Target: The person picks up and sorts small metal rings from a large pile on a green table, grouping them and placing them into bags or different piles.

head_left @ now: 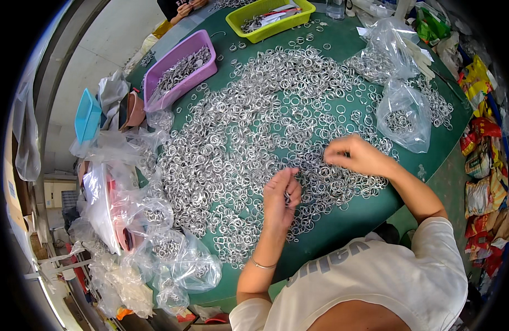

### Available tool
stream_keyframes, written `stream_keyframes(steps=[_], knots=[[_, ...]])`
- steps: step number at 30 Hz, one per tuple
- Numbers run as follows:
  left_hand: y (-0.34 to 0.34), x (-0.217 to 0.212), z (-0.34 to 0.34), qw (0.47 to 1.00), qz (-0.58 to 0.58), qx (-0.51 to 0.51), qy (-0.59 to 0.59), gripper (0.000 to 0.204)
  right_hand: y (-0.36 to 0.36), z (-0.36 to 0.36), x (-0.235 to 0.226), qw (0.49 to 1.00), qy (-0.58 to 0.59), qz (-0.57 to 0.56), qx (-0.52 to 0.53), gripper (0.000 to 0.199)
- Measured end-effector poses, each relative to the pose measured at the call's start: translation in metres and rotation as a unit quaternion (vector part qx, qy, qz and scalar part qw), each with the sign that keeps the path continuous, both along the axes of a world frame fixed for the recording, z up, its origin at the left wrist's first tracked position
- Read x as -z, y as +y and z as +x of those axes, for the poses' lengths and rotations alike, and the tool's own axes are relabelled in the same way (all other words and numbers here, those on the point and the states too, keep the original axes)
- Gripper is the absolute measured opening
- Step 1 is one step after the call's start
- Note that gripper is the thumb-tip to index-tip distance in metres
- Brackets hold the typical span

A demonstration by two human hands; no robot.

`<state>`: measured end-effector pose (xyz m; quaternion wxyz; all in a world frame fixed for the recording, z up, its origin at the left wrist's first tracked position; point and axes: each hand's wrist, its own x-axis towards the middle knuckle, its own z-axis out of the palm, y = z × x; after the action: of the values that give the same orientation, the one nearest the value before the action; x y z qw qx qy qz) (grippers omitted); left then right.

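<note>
A wide spread of small silver metal rings (205, 149) covers much of the green table (442, 138). Over its near side is my left hand (279, 193), fingers curled, with a few rings showing against them. To its right, my right hand (351, 154) hovers low above the heap, thumb and fingertips drawn together. Whatever sits between those fingertips is too small and blurred to make out. The two hands are apart, with more rings lying between and below them.
A purple basin (150, 83) and a yellow-green basin (249, 14) hold more metal pieces at the back. Clear plastic bags of rings (406, 113) lie right, others (194, 265) left. A blue tray (88, 116) stands far left. Another person's hands (185, 8) show beyond the table.
</note>
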<state>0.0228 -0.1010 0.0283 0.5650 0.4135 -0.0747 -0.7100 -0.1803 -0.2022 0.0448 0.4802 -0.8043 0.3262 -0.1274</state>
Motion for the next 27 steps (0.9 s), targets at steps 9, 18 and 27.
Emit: stream_keyframes(steps=[9,18,27], knots=[[-0.022,0.001,0.014,0.996,-0.006,-0.026,-0.082,0.018,-0.054,0.034,0.045,0.940,0.134,-0.297,0.103,0.028],[-0.013,0.001,0.007,0.998,-0.018,-0.014,-0.054,0.019,-0.047,0.035,0.044,0.959,0.066,-0.265,0.074,0.025],[-0.004,-0.007,0.004,0.998,-0.013,-0.013,-0.066,0.018,-0.038,0.022,0.041,0.976,-0.039,-0.127,0.170,0.014]])
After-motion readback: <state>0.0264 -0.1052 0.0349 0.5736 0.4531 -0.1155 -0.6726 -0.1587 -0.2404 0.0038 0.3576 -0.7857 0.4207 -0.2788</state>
